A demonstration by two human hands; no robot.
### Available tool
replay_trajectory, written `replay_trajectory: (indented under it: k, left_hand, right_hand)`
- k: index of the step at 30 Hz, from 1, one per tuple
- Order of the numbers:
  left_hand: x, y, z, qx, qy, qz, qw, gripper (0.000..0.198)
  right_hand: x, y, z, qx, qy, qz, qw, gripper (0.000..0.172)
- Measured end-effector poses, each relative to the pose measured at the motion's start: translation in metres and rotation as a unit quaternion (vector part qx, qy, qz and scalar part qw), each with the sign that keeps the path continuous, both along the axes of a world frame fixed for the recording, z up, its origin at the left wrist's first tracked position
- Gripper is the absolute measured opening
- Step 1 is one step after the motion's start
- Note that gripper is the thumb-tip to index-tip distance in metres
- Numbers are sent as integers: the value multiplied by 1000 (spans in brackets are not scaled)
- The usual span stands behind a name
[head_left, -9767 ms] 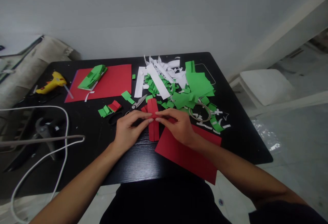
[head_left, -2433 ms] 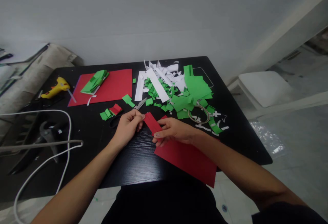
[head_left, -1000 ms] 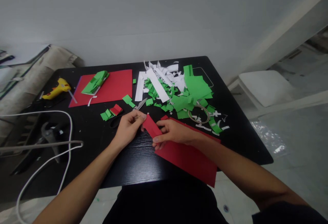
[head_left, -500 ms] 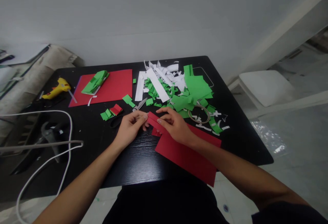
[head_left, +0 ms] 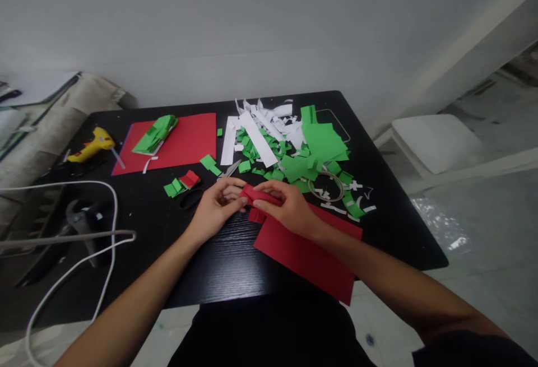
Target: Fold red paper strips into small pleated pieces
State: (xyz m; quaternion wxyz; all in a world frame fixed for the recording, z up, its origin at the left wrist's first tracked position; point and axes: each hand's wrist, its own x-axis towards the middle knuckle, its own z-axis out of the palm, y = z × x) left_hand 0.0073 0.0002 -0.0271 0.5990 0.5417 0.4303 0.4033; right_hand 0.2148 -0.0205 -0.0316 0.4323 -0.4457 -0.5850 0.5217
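Observation:
Between my two hands is a folded red paper strip (head_left: pixel 263 195). My left hand (head_left: pixel 217 207) pinches its left end, and my right hand (head_left: pixel 291 208) grips it further right, thumb along the near side. Beneath my right hand and forearm lies a large red paper sheet (head_left: pixel 309 255), reaching past the table's front edge. A small folded red piece (head_left: pixel 255 215) shows just below the strip. Beyond my left hand, scissors (head_left: pixel 230 171) rest on the table, their handles partly behind the hand. Small green and red folded papers (head_left: pixel 180 184) lie to the left.
Green and white paper scraps (head_left: pixel 269 137) heap at the back centre, near a ring (head_left: pixel 327 187). A red sheet (head_left: pixel 189 143) bears a green paper bundle (head_left: pixel 155 135). A yellow glue gun (head_left: pixel 92 145) and white cable (head_left: pixel 114 215) are left, a white stool (head_left: pixel 437 140) right.
My right hand's fingers have closed around the red strip, which was flat and now looks bent. My left fingers have shifted slightly on its end.

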Motion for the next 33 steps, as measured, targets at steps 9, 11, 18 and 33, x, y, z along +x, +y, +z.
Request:
replay_trajectory:
  k: [9,11,18,33]
  left_hand:
    - [-3,0,2,10,29,11,999,30]
    - [-3,0,2,9,31,16,999,31]
    - [-5,1,2,6,21,27,999,33]
    - [-6,4,4,-20,-7,41,999,35]
  right_hand:
    - [0,0,1,-5,9,7,1000,20]
    - [0,0,2,-9,9,13,1000,21]
    - [0,-1,-2,-19,20,22,999,39]
    - [2,-1,2,55,-49,-13,997,34]
